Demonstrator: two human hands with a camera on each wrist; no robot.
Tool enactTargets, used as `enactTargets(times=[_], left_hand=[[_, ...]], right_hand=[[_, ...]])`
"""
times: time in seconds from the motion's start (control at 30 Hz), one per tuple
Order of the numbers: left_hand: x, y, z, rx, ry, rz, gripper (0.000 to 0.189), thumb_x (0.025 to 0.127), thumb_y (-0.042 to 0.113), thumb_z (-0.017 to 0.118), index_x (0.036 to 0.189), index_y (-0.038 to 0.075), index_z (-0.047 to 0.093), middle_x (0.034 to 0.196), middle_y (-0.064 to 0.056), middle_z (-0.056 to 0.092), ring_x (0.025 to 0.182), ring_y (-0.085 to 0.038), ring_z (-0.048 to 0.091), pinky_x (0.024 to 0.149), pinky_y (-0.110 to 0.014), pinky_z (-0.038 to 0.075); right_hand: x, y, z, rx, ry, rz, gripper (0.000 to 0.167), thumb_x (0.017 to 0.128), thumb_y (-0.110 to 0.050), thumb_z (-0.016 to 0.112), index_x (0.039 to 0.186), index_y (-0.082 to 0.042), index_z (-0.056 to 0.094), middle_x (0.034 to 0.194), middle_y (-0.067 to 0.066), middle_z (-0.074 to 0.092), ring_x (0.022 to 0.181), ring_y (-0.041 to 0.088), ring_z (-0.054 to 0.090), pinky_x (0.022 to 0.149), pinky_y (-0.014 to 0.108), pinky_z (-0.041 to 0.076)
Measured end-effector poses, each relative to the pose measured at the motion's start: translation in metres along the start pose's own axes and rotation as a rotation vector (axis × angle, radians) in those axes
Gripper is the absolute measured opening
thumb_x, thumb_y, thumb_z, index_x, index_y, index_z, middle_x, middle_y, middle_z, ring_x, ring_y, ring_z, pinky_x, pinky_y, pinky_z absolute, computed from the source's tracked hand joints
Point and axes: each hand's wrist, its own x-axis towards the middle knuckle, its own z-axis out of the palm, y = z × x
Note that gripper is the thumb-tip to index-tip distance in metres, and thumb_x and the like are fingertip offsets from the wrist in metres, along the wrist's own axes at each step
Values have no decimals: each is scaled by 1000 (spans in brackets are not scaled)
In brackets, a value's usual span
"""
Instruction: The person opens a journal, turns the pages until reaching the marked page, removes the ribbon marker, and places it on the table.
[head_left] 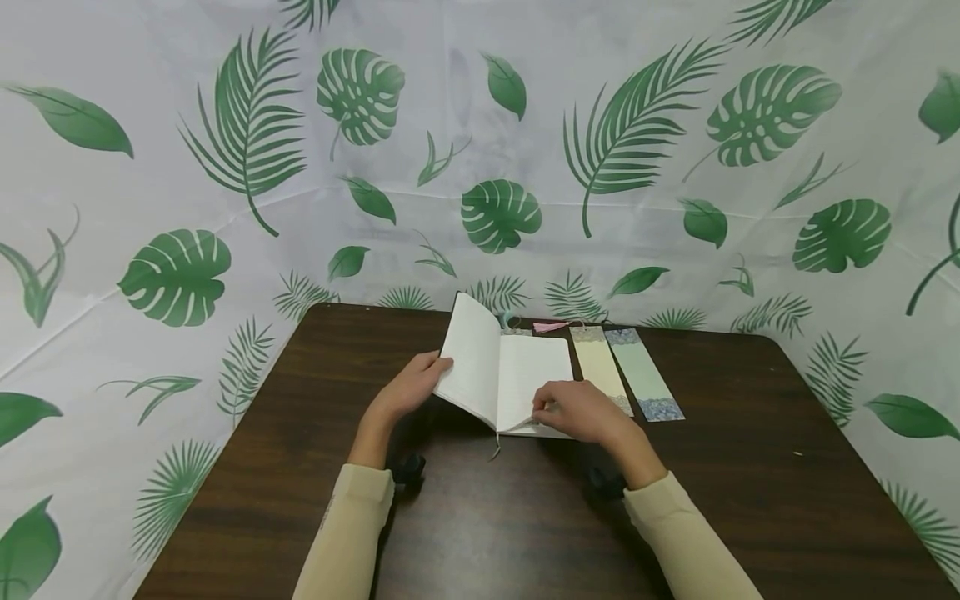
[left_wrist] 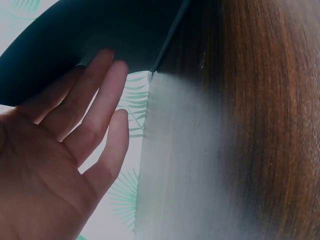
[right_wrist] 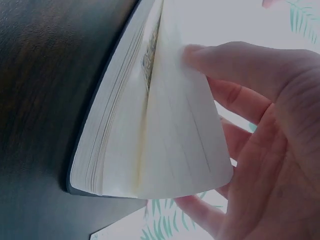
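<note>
An open notebook with white pages and a dark cover lies near the middle of the table. My left hand holds its raised left side, thumb over the page edge and fingers behind the cover. On the other half, my right hand pinches a lifted page between thumb and fingers near the lower edge. Under that page, a patterned strip shows in the fold between the leaves. A thin ribbon marker hangs from the bottom of the spine.
Right of the notebook lie a yellow bookmark and a green bookmark, both with patterned ends. A pink tassel and a teal tassel show behind the notebook. A leaf-print cloth hangs along the table's far edge.
</note>
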Motion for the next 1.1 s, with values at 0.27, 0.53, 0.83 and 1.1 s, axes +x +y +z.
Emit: enactTargets(times=[0.27, 0.53, 0.83, 1.1], left_hand=[[0, -3, 0, -12, 2, -1, 52, 117, 36, 38, 149, -1, 57, 118, -18, 71, 101, -22, 65, 98, -40, 50], [2, -2, 1, -13, -10, 14, 54, 117, 36, 39, 152, -1, 54, 119, -17, 71, 103, -21, 65, 102, -45, 50], [0, -3, 1, -18, -5, 5, 54, 116, 37, 38, 152, 0, 55, 120, -17, 71, 104, -23, 65, 104, -47, 50], [1, -2, 1, -8, 0, -1, 54, 116, 38, 38, 153, 2, 55, 120, -16, 71, 104, -23, 65, 101, -43, 50]], right_hand=[[2, -2, 3, -24, 14, 3, 8, 102, -22, 73, 96, -24, 78, 102, -8, 77, 98, 16, 70, 107, 62, 47], [1, -6, 5, -83, 58, 29, 17, 100, -20, 73, 87, -31, 72, 89, -13, 72, 95, 17, 70, 115, 76, 31], [2, -14, 11, -116, 102, 82, 19, 94, -18, 69, 80, -30, 70, 84, -15, 68, 99, 22, 67, 121, 76, 20], [-1, -13, 8, -227, 177, 91, 11, 94, -18, 79, 103, -23, 74, 123, 1, 76, 123, 34, 65, 119, 79, 22]])
